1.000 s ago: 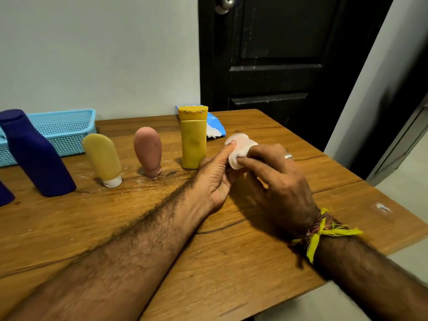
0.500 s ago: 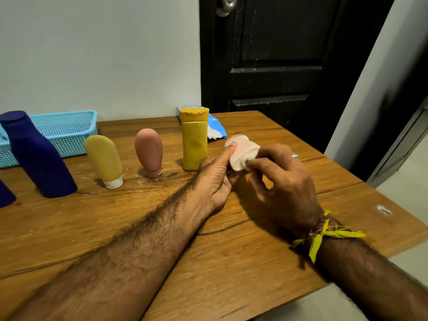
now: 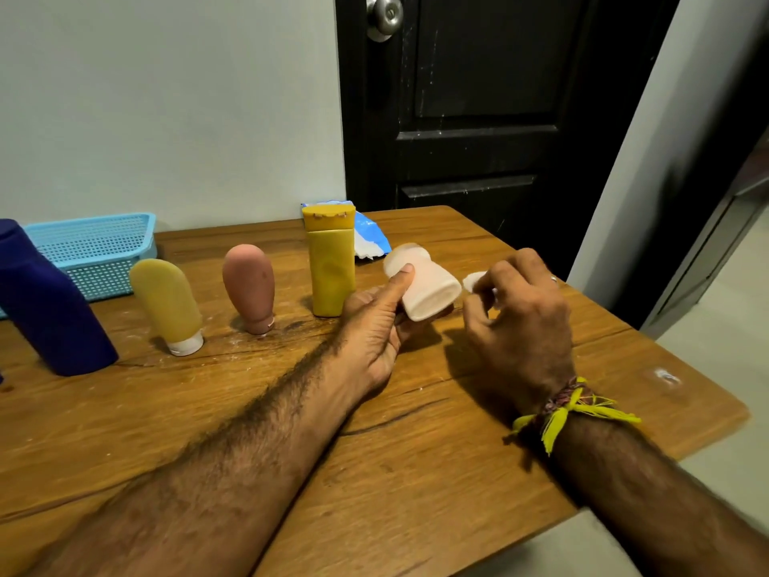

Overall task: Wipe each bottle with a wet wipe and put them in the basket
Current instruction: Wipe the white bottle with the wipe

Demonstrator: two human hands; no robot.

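My left hand point(image 3: 374, 326) grips a small pale peach bottle point(image 3: 428, 287), tilted just above the wooden table point(image 3: 416, 472), with my thumb along its side. My right hand point(image 3: 520, 318) is a little to the right of it and pinches a small white piece point(image 3: 473, 281); whether it is a wipe or a cap I cannot tell. Four bottles stand in a row to the left: a mustard-yellow one point(image 3: 331, 268), a pink-brown tube point(image 3: 248, 285), a yellow tube point(image 3: 166, 301) and a dark blue bottle point(image 3: 54, 310). The light blue basket point(image 3: 95, 247) stands at the back left.
A blue and white wipes pack point(image 3: 371, 237) lies behind the mustard bottle by the wall. A black door point(image 3: 478, 118) stands behind the table. The table's right edge and rounded corner are near my right wrist, with the floor beyond.
My right hand has drawn away to the right from the pale bottle, taking the small white piece with it. My left hand has tilted the bottle further over.
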